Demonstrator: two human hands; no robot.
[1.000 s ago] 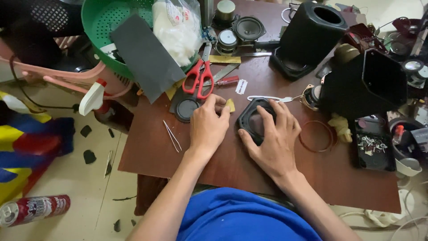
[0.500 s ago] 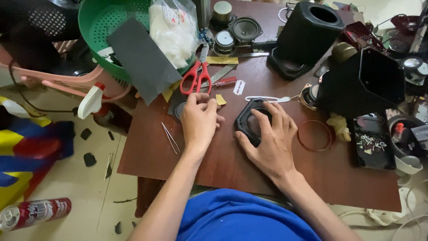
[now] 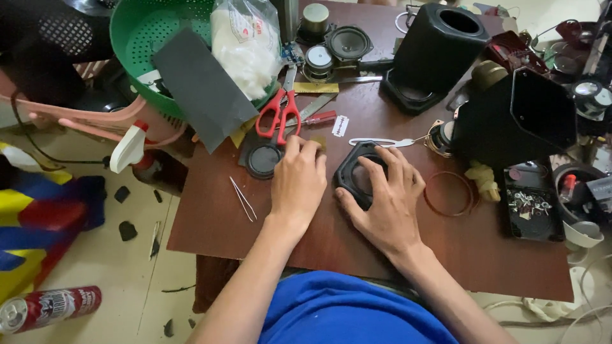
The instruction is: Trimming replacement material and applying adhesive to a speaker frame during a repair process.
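My right hand [image 3: 387, 200] lies spread over a black ring-shaped speaker frame [image 3: 357, 167] on the brown table [image 3: 459, 255], thumb at its near edge and fingers across its far side. My left hand [image 3: 298, 178] rests just left of it, fingertips on a small yellowish piece by the red-handled scissors [image 3: 275, 116] and a round black cap [image 3: 262, 159]. What the left fingertips pinch is hidden.
A green colander [image 3: 137, 38] with a dark sheet [image 3: 201, 86] and a plastic bag [image 3: 245, 44] sits at back left. Black speaker housings [image 3: 437, 51] [image 3: 523, 118], speaker drivers [image 3: 347, 43], tweezers [image 3: 242, 199], a thin ring [image 3: 449, 194], a parts tray [image 3: 529, 204] and a can on the floor [image 3: 48, 307] surround me.
My left hand has slid away from the speaker frame toward the scissors and the yellowish piece. The right hand stays on the frame.
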